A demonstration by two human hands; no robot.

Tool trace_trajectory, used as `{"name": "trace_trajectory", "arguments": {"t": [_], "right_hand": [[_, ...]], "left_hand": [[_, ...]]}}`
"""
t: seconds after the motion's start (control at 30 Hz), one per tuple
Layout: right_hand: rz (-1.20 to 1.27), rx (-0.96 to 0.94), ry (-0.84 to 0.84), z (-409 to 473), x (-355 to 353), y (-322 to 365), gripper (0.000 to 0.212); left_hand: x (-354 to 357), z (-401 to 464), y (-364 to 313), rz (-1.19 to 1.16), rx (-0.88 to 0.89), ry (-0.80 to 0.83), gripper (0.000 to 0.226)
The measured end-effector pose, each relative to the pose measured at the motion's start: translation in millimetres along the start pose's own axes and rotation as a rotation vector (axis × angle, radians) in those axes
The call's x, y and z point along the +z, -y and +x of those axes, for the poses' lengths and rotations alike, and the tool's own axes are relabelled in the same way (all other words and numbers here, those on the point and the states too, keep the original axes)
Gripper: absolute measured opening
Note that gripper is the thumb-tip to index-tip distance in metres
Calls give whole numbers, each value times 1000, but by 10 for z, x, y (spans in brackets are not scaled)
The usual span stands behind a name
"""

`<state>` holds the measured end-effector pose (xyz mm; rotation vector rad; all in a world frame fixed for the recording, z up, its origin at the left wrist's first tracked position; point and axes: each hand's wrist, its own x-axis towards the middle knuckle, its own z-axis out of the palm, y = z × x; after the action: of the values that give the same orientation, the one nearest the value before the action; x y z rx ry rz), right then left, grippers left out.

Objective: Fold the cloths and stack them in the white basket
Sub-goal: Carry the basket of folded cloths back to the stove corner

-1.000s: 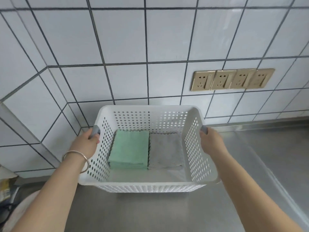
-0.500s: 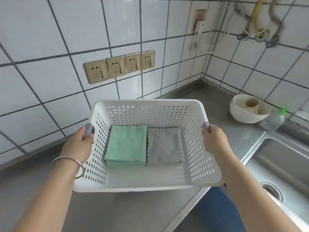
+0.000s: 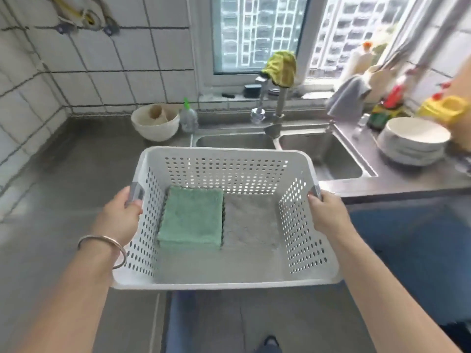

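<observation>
The white perforated basket [image 3: 224, 285] is held up in the air in front of me, off the counter. My left hand [image 3: 119, 217] grips its left grey handle and my right hand [image 3: 328, 215] grips its right grey handle. Inside, a folded green cloth stack [image 3: 192, 216] lies on the left and a folded grey cloth stack [image 3: 251, 222] lies beside it on the right, touching edge to edge. The near part of the basket floor is bare.
A steel counter [image 3: 63, 174] runs along the left, with a white bowl [image 3: 154, 126] and a small bottle [image 3: 188, 118] at the back. A double sink [image 3: 328, 154] with a tap [image 3: 279, 103] lies ahead. Stacked plates [image 3: 413, 141] and bottles stand at the right.
I have turned right with the basket in both hands. It left the counter by the tiled wall and now hangs past the counter's edge, facing the sink and window.
</observation>
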<state>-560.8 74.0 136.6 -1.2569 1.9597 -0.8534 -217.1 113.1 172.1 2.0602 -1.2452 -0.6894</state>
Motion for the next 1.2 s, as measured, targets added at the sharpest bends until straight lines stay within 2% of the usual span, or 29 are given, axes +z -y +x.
{"name": "trace_trajectory", "arguments": {"t": [0.17,0.3,0.4,0.5,0.63,0.73,0.87,1.0,1.2], "right_hand": [[41,182,-237,-97,-1104,-685,28],[49,334,-408,-133,-1982,-1291,33],[54,399,-534,-122,-2737,-1821,29],[20,450,-599,-98,-3297,-2165,21],[-5,517,-682,-12,-3970,-2553,20],[35,560,-727,85,-4337,-2792,26],[77,589,-765,354,-4735,-3080,28],[142,635,-822,808,-5108,-3359,28],[140,700,-866,1526,-5772,-3660,28]], "left_hand": [[1058,-62,-880,72,192,200,35],[2038,-247,-1627,-2,314,406,35],[2892,-429,-2229,-9,380,578,29],[3514,-585,-2705,-24,411,672,25],[4277,-909,-3317,-78,475,747,22],[4780,-1033,-3695,-122,470,840,28],[5385,-1104,-4256,-159,477,870,25],[6044,-1100,-4779,-104,612,865,15],[7018,-1051,-5597,-29,709,890,10]]}}
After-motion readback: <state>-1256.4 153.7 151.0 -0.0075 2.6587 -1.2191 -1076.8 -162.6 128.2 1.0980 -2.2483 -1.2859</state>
